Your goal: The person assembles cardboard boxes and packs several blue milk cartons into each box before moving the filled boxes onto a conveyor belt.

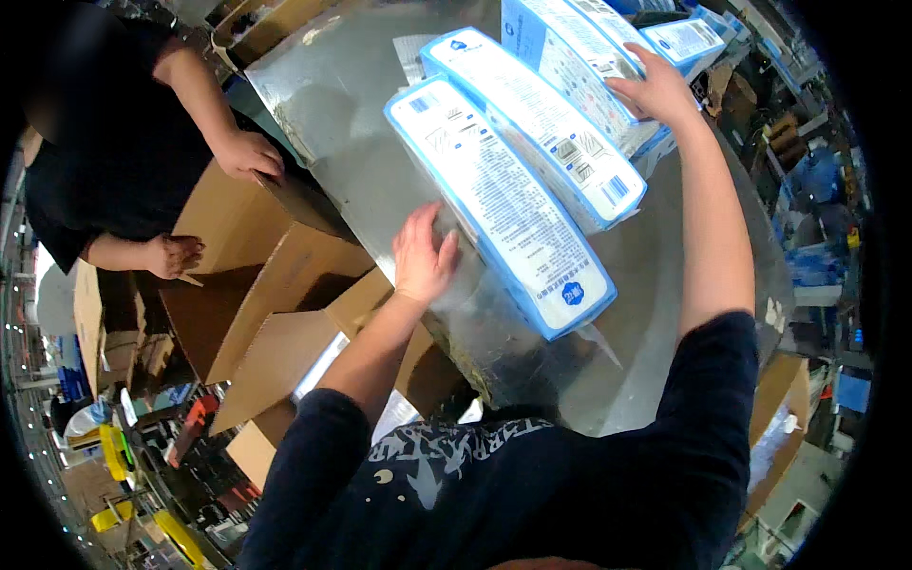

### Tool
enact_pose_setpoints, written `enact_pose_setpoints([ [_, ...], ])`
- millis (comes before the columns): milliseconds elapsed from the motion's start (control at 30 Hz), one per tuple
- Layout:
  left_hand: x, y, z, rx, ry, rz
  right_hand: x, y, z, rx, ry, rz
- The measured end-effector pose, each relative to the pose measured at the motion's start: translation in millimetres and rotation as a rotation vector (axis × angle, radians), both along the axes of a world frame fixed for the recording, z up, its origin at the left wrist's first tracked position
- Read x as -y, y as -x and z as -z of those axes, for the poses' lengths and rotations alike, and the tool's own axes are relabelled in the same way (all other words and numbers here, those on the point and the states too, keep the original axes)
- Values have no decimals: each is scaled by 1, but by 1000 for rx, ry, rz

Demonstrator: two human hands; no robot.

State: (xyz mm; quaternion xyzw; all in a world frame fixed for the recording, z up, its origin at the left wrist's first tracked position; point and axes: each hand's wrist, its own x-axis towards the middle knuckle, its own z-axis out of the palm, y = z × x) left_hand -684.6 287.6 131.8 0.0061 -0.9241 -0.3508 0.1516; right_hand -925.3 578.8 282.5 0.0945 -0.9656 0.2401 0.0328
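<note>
Left hand (pixel 425 256) is spreading fingers beside the centre pack (pixel 503 204); right hand (pixel 662 92) is touching an upper-right pack (pixel 575 81), grip unclear, apparently arranging; next move is likely calling for firmer hold

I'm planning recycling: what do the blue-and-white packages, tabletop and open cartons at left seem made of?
Blue-and-white packages: probably glossy plastic film, given the highlights and a clear corner sticking out.
Tabletop: perhaps sheet metal, grey with a dull sheen.
Open cartons: matte brown cardboard, judging by stiff, creased flaps.
</note>
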Motion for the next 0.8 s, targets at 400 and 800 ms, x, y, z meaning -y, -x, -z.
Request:
enact_pose_setpoints([
  [400, 22, -31, 0, 351, -669, 1, 38, -108, 3, 25, -252, -300],
  [800, -36, -157, -106, 665, -1126, 401, -65, -281, 61, 748, 1094, 133],
])
